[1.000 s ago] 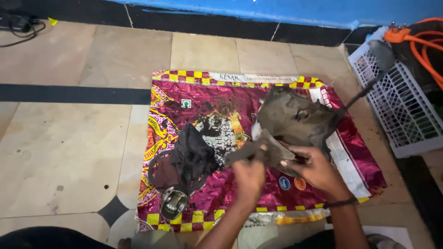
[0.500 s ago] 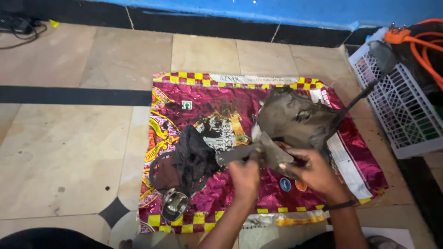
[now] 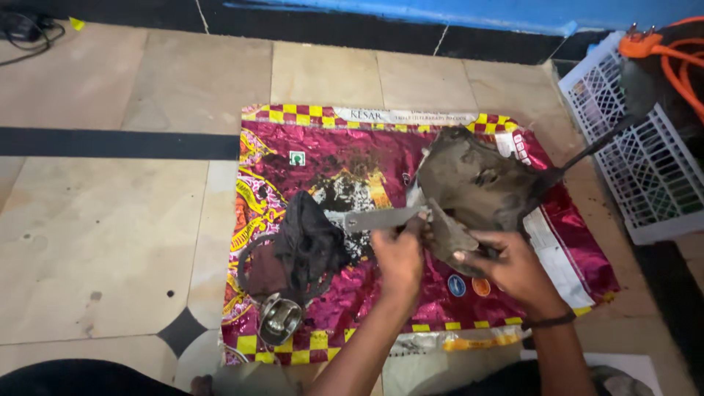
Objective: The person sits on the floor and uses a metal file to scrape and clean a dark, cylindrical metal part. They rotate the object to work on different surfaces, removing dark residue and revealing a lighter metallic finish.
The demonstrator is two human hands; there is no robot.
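A black rag (image 3: 304,246) and metal cup (image 3: 279,319) lie left on the magenta sack (image 3: 323,158); a white basket (image 3: 623,139) with orange cable (image 3: 671,55) stands far right.

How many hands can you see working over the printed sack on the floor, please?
2. The left hand grips a flat metal tool at the sack's centre; the right hand holds a grimy metal part just right of it. No other hands show.

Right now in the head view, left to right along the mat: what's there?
Dark rag with the metal cup just below it → flat metal blade → left hand → grimy engine cover → right hand → white plastic basket.
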